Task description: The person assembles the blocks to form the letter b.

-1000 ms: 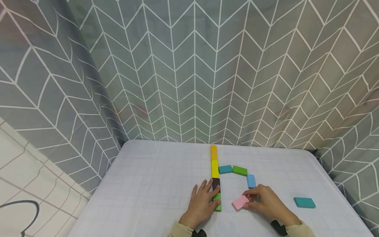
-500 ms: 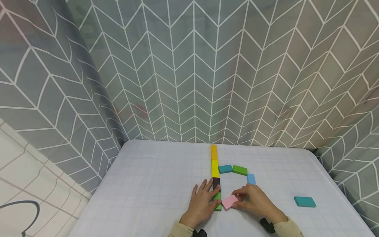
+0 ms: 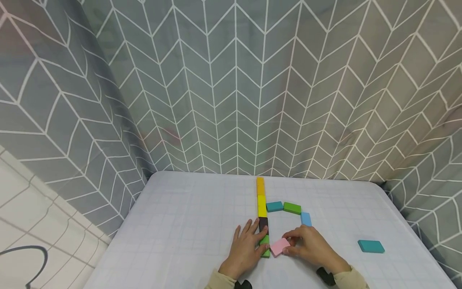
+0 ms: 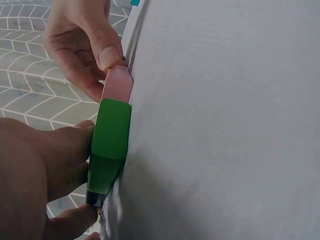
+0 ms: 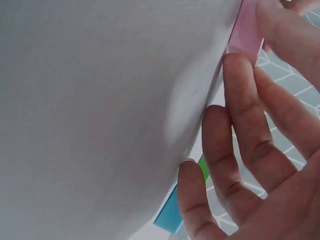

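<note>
In the head view my right hand [image 3: 311, 244] pinches a pink block [image 3: 280, 247] between thumb and fingers. The pink block lies slightly slanted, one end at the side of the green block [image 3: 265, 245]. Spread over the column's left side, my left hand [image 3: 245, 249] touches the green block with its thumb and the black block [image 3: 264, 224] with a fingertip. Above these stand a yellow block [image 3: 262, 206] and an orange block [image 3: 260, 186] in line. The left wrist view shows the pink block [image 4: 118, 84] against the green block [image 4: 111, 130].
A teal block [image 3: 274, 206], a second green block [image 3: 292, 208] and a light blue block [image 3: 306, 218] curve right from the yellow block. Farther right lies another teal block [image 3: 371, 246]. The white table [image 3: 187, 212] ends at a patterned curtain [image 3: 231, 100].
My right hand has moved left with the pink block, bringing it up to the green block; over the last half second it hardly shifts. The left hand has stayed in place.
</note>
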Motion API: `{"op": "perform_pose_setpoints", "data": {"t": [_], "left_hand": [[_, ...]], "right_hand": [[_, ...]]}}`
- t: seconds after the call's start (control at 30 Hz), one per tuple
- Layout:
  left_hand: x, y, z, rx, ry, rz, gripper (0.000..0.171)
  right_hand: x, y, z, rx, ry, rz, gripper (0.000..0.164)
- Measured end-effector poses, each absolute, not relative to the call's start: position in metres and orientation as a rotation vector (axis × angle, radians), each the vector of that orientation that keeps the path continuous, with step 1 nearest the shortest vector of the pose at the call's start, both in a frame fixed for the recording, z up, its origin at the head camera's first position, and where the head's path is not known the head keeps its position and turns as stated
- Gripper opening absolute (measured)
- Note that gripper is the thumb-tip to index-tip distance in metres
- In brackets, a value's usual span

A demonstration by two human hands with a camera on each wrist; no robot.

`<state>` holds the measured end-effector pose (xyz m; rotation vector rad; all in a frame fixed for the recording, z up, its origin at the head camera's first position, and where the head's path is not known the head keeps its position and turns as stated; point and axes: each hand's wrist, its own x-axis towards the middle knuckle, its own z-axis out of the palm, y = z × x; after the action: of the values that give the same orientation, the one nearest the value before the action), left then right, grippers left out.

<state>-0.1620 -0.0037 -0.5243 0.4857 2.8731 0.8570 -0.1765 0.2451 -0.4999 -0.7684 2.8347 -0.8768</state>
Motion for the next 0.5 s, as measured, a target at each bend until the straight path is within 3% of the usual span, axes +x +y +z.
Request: {"op": "perform_pose_setpoints", "data": {"t": [0.13, 0.33, 0.5], "left_hand": [[-0.161, -0.003, -0.525, 0.483, 2.860, 0.879, 0.053], [-0.161, -0.003, -0.525, 0.493, 2.842, 0.910, 0.053], [-0.162, -0.004, -0.524, 0.493, 2.841, 0.921, 0.053]], "right_hand": [[-0.175, 0.255, -0.498, -0.690, 2.844, -0.892, 0.044], [-0.177, 0.298, -0.486, -0.216, 3.067, -0.787, 0.051], [-0.176, 0.356, -0.479, 0.145, 3.186, -0.624, 0.076]]}}
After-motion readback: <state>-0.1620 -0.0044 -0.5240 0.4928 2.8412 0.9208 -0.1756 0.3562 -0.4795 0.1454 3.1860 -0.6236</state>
